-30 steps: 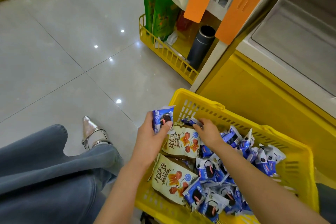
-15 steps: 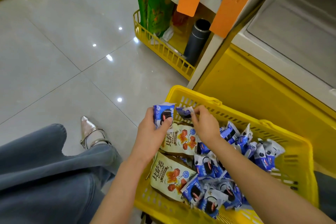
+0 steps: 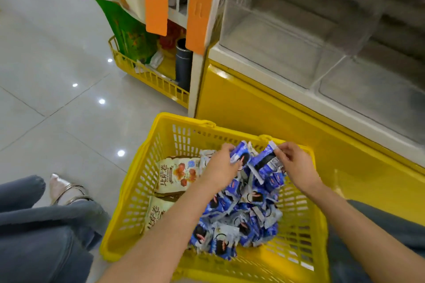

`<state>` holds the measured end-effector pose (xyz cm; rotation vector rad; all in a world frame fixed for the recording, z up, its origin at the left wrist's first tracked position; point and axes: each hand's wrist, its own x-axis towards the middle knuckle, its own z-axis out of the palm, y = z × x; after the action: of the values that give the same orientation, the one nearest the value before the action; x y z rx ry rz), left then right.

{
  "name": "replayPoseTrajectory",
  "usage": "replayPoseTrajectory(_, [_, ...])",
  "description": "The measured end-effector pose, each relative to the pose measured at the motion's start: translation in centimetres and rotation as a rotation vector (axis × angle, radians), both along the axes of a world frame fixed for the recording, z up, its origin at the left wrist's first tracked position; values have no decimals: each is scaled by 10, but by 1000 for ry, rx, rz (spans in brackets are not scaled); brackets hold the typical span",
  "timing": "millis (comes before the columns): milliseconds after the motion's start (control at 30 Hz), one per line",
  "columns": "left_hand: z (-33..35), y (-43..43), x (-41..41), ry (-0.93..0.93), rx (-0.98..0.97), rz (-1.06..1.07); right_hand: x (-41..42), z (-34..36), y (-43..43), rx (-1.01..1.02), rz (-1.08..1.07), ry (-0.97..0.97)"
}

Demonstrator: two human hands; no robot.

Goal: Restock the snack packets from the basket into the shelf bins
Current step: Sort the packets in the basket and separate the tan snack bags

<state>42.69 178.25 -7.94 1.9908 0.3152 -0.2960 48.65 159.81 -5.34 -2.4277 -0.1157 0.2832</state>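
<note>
Two hands over basket (image 3: 147, 181): left hand (image 3: 219, 167) and right hand (image 3: 296, 165) each pinching blue packet.

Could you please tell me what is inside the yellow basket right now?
The yellow basket holds a heap of small blue packets and two larger cream packets along its left side. Both forearms and the heap cover whatever lies beneath, so its floor there cannot be seen.
</note>
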Motion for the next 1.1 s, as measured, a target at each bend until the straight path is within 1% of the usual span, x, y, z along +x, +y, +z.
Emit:
replayPoseTrajectory(67, [1,-14,13,27,33,-91,4,-1,-14,16,-61,141])
replayPoseTrajectory(133, [2,-23,20,34,72,-136,0,0,-24,-5,-108,221])
replayPoseTrajectory(167, [3,-24,20,17,87,-134,-2,-1,-27,-87,-82,186])
replayPoseTrajectory(233, [4,-19,11,-92,142,-87,-10,0,-27,-246,10,-19])
replayPoseTrajectory(267, [4,-13,2,-158,172,-50,-17,2,-23,-248,37,-129])
replayPoseTrajectory(300, [3,-5,-9,-206,200,-13,-26,2,-16,-199,53,-190])
replayPoseTrajectory(333, [-1,5,-21,-223,229,10,-36,0,-8,-141,77,-199])
replayPoseTrajectory(400, [-13,23,-51,-168,297,-9,-62,-11,8,-99,173,-120])
replayPoseTrajectory(467, [-27,33,-83,-32,338,-88,-91,-33,18,-151,318,22])
replayPoseTrajectory(533, [-40,31,-109,77,405,-219,-116,-57,24,-220,447,192])
replayPoseTrajectory(600, [-48,22,-124,85,513,-349,-134,-76,29,-254,498,358])
replayPoseTrajectory(667, [-51,14,-129,73,556,-373,-144,-86,34,-290,494,417])
replayPoseTrajectory(733, [-53,12,-131,96,511,-359,-148,-90,38,-344,493,401])
replayPoseTrajectory(833, [-56,14,-132,240,342,-285,-148,-89,38,-373,474,411])
replayPoseTrajectory(900, [-56,17,-132,323,304,-306,-144,-83,33,-389,476,399])
replayPoseTrajectory(1000, [-56,20,-132,371,290,-379,-135,-69,22,-331,430,389])
replayPoseTrajectory(1100, [-49,23,-129,351,205,-317,-124,-45,15,-205,356,410])
